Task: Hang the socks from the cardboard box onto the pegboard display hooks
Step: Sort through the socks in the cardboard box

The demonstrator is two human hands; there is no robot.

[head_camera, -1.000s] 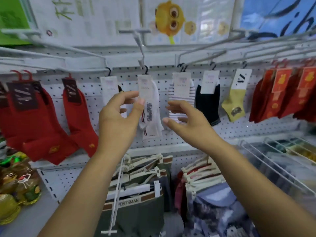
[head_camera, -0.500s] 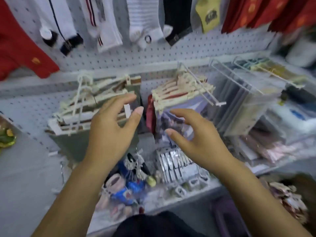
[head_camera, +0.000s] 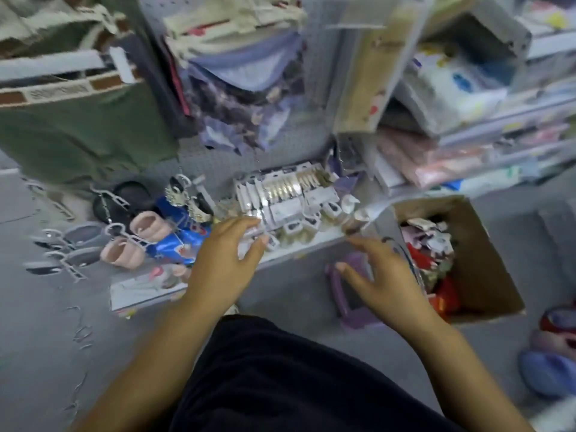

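Note:
The open cardboard box (head_camera: 486,260) stands on the floor at the lower right, with a jumble of red, white and patterned socks (head_camera: 427,247) inside. My right hand (head_camera: 383,275) hovers just left of the box with its fingers spread and empty. My left hand (head_camera: 227,260) is held out in front of the low shelf, fingers relaxed, holding nothing. The pegboard (head_camera: 311,145) fills the upper view; the hung socks are out of sight above.
Folded underwear on hangers (head_camera: 78,120) hangs at the upper left. A low shelf (head_camera: 299,244) carries small packaged items and slippers (head_camera: 137,238). Bagged goods (head_camera: 452,98) are stacked on shelves at the right. A purple plastic stool (head_camera: 352,300) stands beside the box.
The view has swung down from the hung socks to the floor and box. Both hands let go of the white sock and dropped low, the right one toward the box.

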